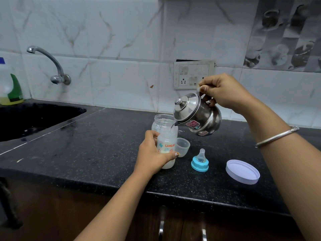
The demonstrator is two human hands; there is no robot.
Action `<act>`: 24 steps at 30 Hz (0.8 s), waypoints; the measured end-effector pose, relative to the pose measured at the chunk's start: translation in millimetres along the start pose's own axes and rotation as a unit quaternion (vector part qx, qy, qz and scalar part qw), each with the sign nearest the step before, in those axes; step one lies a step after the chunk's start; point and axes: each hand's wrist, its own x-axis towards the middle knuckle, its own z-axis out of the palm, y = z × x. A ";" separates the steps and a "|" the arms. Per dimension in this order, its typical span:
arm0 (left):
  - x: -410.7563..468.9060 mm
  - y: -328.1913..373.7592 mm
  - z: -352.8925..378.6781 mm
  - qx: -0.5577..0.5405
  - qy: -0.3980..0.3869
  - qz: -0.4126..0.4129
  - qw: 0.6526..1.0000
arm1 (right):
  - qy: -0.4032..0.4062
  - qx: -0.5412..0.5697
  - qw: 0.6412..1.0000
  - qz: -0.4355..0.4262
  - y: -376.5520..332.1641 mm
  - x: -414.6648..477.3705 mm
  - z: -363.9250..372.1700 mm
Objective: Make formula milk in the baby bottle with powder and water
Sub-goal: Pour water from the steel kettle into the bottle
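The person is pouring water from a small steel kettle [198, 114] into the baby bottle [166, 145], which is standing on the black granite counter [90, 145] near its front edge. The right hand [224, 92] is holding the kettle by its handle, fingers closed around it, and is tipping the spout just over the bottle's open mouth. The left hand [152, 153] is wrapping the lower body of the bottle, thumb pressed on the front, so the bottle is not sliding.

To do this step well, I think the spout should be staying close above the mouth and the tilt should be small, so the thin stream is falling inside and not on the wall. The liquid inside is looking cloudy white; the exact level I cannot tell. The kettle lid is loose-looking, so a steep tilt may be risky. The blue teat ring [199, 162], a clear cap [182, 146] and a white lid [242, 171] are waiting beside.
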 end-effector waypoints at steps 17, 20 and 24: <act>-0.4 0.5 0.2 -0.006 -0.001 -0.001 1.000 | -0.004 -0.007 1.000 -0.007 1.6 1.6 1.8; -0.5 0.2 0.0 -0.005 -0.002 -0.001 1.000 | -0.002 -0.005 1.000 -0.003 1.1 2.0 1.9; 0.0 -0.1 -0.1 -0.001 -0.002 -0.002 1.000 | -0.001 -0.004 1.000 -0.003 0.0 1.9 1.6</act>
